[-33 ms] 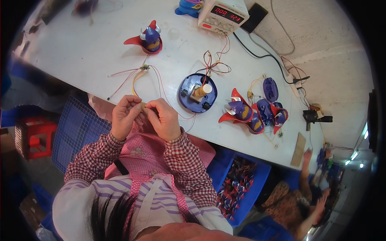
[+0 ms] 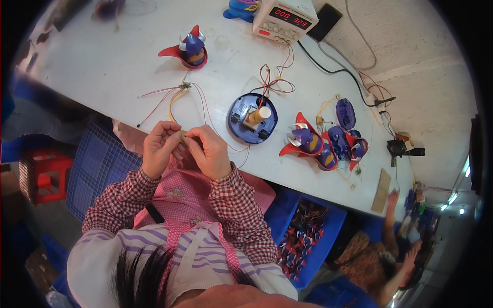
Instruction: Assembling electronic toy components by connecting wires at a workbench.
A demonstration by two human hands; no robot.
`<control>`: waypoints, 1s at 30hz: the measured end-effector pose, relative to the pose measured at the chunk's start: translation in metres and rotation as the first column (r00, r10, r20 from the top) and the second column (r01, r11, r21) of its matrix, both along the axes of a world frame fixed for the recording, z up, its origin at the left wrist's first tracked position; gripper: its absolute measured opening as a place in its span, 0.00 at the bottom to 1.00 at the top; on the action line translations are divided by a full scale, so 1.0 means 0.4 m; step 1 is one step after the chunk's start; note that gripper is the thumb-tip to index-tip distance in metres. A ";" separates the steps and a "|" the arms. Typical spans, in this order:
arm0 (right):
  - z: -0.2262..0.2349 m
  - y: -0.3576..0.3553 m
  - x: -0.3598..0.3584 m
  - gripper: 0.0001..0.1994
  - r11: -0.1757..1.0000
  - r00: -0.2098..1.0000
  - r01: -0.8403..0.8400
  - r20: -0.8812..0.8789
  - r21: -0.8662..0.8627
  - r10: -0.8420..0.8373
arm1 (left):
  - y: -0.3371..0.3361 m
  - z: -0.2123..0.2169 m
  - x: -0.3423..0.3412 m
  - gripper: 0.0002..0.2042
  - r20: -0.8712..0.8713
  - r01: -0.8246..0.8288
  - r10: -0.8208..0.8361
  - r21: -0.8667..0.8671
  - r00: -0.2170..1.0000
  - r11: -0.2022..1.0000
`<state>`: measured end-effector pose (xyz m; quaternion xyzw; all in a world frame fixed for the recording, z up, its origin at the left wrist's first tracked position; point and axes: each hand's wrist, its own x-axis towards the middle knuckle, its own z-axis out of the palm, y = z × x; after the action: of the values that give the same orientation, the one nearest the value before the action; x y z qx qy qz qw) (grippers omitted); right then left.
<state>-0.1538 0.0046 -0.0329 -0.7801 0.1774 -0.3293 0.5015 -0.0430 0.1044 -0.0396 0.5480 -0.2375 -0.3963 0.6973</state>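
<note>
My left hand (image 2: 160,150) and my right hand (image 2: 210,152) meet at the table's near edge, fingers closed in a pinch. Between their fingertips is a small yellowish piece (image 2: 182,135), mostly hidden by the fingers. A bundle of yellow wires (image 2: 171,109) runs from beside the fingers up to a small green circuit board (image 2: 185,86). Thin red and black wires spread from that board over the tabletop. Right of my hands lies a round blue plastic base (image 2: 237,134) with a tan cylinder (image 2: 263,113) standing in it.
Beyond the board stands a purple horned toy figure with a red cape (image 2: 194,55). A white power supply (image 2: 285,21) sits at the back, cabled to the base. More figures (image 2: 308,141) lie at right. Below them, a blue bin (image 2: 328,236) holds several parts. Another person's arm (image 2: 390,215) reaches in.
</note>
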 end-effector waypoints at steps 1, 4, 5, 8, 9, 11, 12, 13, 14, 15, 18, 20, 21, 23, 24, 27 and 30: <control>0.000 0.000 0.000 0.07 1.000 1.000 -0.001 -0.006 -0.006 0.001 | 0.000 0.001 0.000 0.09 0.000 0.001 -0.001 0.001 1.000 1.000; 0.000 0.001 0.000 0.07 1.000 1.000 0.001 -0.012 -0.012 -0.001 | -0.002 0.003 0.000 0.09 -0.005 -0.001 0.001 0.000 1.000 1.000; 0.000 0.002 0.000 0.07 1.000 1.000 0.002 -0.012 -0.013 -0.003 | -0.002 0.005 -0.001 0.09 -0.009 -0.005 0.005 -0.002 1.000 1.000; -0.001 0.003 0.001 0.07 1.000 1.000 0.005 -0.013 -0.015 -0.005 | -0.004 0.008 -0.003 0.09 -0.017 -0.015 0.015 -0.005 1.000 1.000; -0.002 0.004 0.001 0.07 1.000 1.000 0.010 -0.010 -0.027 -0.010 | -0.004 0.007 -0.004 0.09 -0.017 -0.017 0.017 -0.004 1.000 1.000; -0.005 0.004 0.001 0.07 0.998 1.000 0.019 -0.004 -0.051 -0.020 | -0.006 0.005 -0.005 0.09 -0.017 -0.024 0.024 -0.001 1.000 1.000; -0.006 0.004 0.001 0.07 0.998 1.000 0.023 -0.001 -0.064 -0.023 | -0.007 0.005 -0.005 0.09 -0.017 -0.028 0.028 0.000 0.999 1.000; -0.007 0.006 0.002 0.07 0.998 1.000 0.019 0.000 -0.061 -0.019 | -0.005 0.005 -0.005 0.09 -0.015 -0.033 0.033 0.003 0.999 0.999; -0.008 0.007 0.002 0.07 0.997 1.000 0.024 0.000 -0.070 -0.024 | -0.005 0.005 -0.005 0.09 -0.019 -0.026 0.026 0.000 0.999 1.000; -0.008 0.007 0.002 0.06 0.996 1.000 0.029 0.001 -0.079 -0.029 | -0.005 0.005 -0.004 0.09 -0.023 -0.020 0.020 -0.002 1.000 1.000; -0.012 0.009 0.001 0.06 0.995 0.999 0.033 0.005 -0.094 -0.033 | -0.005 0.003 -0.004 0.09 -0.028 -0.013 0.013 -0.004 1.000 1.000; -0.018 0.009 -0.001 0.06 0.990 0.999 0.053 0.015 -0.133 -0.051 | -0.005 -0.004 -0.004 0.09 -0.021 -0.007 0.007 -0.007 1.000 1.000; -0.021 0.010 0.000 0.05 0.986 0.998 0.064 0.020 -0.153 -0.062 | -0.005 -0.006 -0.004 0.09 -0.018 -0.003 0.003 -0.009 1.000 1.000; -0.023 0.014 0.003 0.05 0.982 0.997 0.079 0.024 -0.170 -0.076 | -0.003 -0.007 -0.002 0.09 -0.016 0.005 -0.005 -0.008 1.000 1.000; -0.021 0.015 0.003 0.05 0.980 0.996 0.083 0.032 -0.183 -0.079 | -0.004 -0.007 -0.003 0.09 -0.018 -0.005 0.004 -0.015 1.000 1.000; -0.016 0.014 0.006 0.05 0.970 0.994 0.100 0.056 -0.220 -0.090 | -0.007 -0.008 -0.005 0.09 -0.024 -0.030 0.029 -0.035 0.999 0.999; -0.019 0.007 0.012 0.06 0.969 0.994 0.097 0.068 -0.225 -0.084 | -0.007 -0.014 0.001 0.09 -0.034 -0.018 0.016 -0.052 0.999 0.998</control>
<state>-0.1492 0.0075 -0.0406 -0.8138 0.1592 -0.3926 0.3979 -0.0427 0.1016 -0.0453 0.5247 -0.2313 -0.3931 0.7188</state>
